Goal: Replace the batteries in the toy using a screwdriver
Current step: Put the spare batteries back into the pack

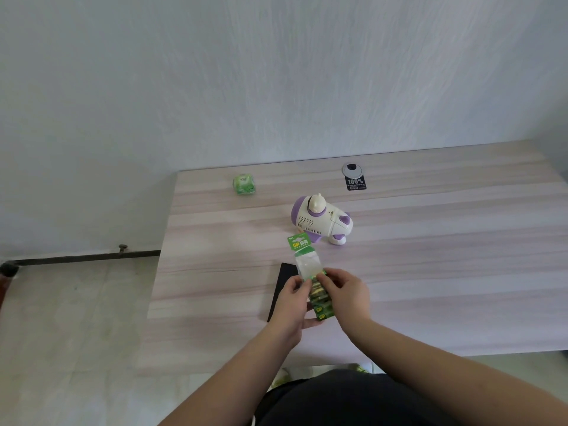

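Now | both hands (292, 305) grip glossy battery pack (308, 265) | rounded plastic toy (321, 221)

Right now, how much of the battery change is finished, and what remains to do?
Nothing on the toy looks done: it stands untouched on the table, apart from both hands. In hand: the left hand holds the green battery pack while the right hand picks at the batteries in it. Left: freeing the batteries, opening the toy and swapping them. No screwdriver is visible.
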Tool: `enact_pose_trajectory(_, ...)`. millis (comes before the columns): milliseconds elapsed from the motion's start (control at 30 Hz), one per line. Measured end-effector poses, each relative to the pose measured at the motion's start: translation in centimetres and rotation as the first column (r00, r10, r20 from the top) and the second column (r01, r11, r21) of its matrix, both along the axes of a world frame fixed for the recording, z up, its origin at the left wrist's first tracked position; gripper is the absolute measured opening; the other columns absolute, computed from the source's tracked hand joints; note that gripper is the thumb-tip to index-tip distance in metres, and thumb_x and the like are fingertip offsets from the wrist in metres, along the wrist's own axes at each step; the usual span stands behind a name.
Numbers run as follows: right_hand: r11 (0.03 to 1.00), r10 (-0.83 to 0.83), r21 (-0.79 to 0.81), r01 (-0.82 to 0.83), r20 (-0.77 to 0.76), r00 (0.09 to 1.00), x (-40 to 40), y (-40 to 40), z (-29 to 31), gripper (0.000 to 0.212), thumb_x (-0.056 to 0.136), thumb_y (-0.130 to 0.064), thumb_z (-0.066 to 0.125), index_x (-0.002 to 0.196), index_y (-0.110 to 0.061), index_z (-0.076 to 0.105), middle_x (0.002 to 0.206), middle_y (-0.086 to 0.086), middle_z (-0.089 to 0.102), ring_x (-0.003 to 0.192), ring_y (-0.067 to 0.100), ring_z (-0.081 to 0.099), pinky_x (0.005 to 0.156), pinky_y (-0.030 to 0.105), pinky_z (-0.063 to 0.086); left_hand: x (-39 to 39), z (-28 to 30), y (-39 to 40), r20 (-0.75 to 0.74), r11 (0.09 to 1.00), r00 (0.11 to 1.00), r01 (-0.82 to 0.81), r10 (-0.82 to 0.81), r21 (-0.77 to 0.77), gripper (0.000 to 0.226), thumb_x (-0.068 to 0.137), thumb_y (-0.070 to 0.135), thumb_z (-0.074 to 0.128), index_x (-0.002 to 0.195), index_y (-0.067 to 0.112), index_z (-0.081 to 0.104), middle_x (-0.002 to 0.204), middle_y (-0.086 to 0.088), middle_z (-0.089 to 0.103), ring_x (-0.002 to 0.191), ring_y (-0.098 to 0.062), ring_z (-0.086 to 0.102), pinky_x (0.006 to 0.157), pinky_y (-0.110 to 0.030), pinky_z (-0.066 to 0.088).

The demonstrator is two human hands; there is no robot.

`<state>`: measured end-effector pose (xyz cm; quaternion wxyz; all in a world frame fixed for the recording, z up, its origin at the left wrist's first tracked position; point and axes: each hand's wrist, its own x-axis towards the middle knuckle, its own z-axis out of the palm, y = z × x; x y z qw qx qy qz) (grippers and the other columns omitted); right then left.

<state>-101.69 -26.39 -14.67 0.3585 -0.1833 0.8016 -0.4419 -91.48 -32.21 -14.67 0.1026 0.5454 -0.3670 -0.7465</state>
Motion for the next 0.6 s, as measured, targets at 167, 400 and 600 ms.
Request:
enact_pose_trajectory(167,0.999,-0.006,0.045,0.006,-0.006,1.0,0.0,-0.4,0.3,0.023,0.092,-0.03,0.062,0.111,-0.022,0.072,0.094,-0.007,0.072,0.082,0.004,0.065,0.066,0.016,0.05,-0.3,0.3,-0.5,-0.013,1.0,1.0,0.019,-0.019,-0.01,0.016,0.099,0.032,0.052,0.107,0.021,0.059,0.107,-0.01,0.069,0.095,-0.026,0.07,0.072,-0.049,0.061)
enact_pose_trajectory(400,0.991,-0.129,-0.008,0.136,0.261,0.957,-1.0,-1.1,-0.4,0.011,0.087,-0.026,0.07,0.094,-0.02,0.075,0.085,-0.003,0.075,0.081,0.015,0.071,0.075,0.035,0.06,-0.1,0.6,-1.0,-0.029,0.999,0.999,0.039,-0.039,0.001,0.015,0.1,0.031,0.05,0.106,0.02,0.059,0.11,-0.011,0.069,0.096,-0.029,0.071,0.071,-0.049,0.06)
enact_pose_trajectory(600,0.99,-0.005,-0.128,0.064,0.415,0.91,-2.0,-1.2,-0.2,0.017,0.096,-0.023,0.058,0.1,-0.01,0.069,0.095,0.012,0.072,0.085,0.021,0.069,0.081,0.037,0.058,0.4,1.1,-1.9,-0.059,0.999,0.998,0.035,-0.035,0.001,0.015,0.101,0.026,0.05,0.11,0.019,0.06,0.109,-0.011,0.071,0.097,-0.027,0.071,0.07,-0.041,0.061)
